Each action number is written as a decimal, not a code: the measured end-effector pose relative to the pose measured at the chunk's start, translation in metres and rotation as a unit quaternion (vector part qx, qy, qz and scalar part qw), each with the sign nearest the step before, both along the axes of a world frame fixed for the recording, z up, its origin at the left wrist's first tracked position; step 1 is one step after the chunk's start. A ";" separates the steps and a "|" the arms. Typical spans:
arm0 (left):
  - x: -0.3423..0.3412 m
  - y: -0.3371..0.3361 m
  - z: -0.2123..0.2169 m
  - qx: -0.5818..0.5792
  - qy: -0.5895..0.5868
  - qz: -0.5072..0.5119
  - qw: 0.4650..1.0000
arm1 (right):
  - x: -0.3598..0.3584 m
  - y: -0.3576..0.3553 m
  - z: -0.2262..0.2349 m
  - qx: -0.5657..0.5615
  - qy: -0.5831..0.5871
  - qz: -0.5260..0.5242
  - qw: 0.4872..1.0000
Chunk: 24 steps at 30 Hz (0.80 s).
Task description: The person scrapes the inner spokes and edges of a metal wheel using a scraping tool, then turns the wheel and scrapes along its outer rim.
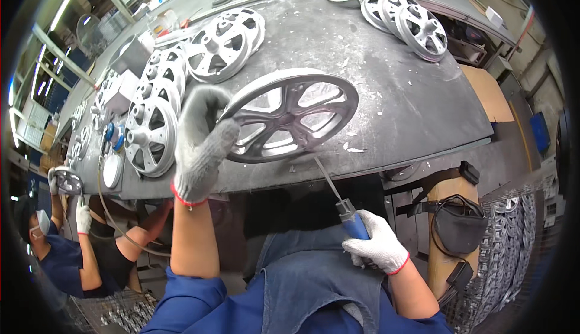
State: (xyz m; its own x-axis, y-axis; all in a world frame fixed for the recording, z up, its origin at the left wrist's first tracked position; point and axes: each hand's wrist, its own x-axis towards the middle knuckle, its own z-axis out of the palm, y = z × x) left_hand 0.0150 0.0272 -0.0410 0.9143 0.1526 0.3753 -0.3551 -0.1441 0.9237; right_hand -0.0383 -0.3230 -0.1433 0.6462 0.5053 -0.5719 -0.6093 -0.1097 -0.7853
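The wheel [286,119] is dark grey, the tool's handle [353,219] blue and grey.

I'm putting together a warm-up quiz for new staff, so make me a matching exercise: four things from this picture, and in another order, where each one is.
Things:
1. Raised dark wheel
2. Blue-handled tool
3. Black pouch
4. Co-worker

Places:
A. In the wearer's right hand
B. At the picture's far left
C. In the wearer's left hand
D. Right of the wearer's apron

Pairs: 1-C, 2-A, 3-D, 4-B.
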 end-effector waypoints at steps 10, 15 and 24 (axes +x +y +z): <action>0.046 -0.070 0.059 0.282 0.016 -0.098 0.954 | 0.016 0.028 0.007 -0.176 -0.278 0.092 0.940; 0.058 -0.087 0.064 0.348 0.025 -0.060 0.935 | 0.042 0.046 0.020 -0.230 -0.242 0.073 0.940; 0.080 -0.071 0.052 0.344 -0.027 -0.024 0.938 | 0.032 0.055 0.027 -0.287 -0.314 0.161 0.891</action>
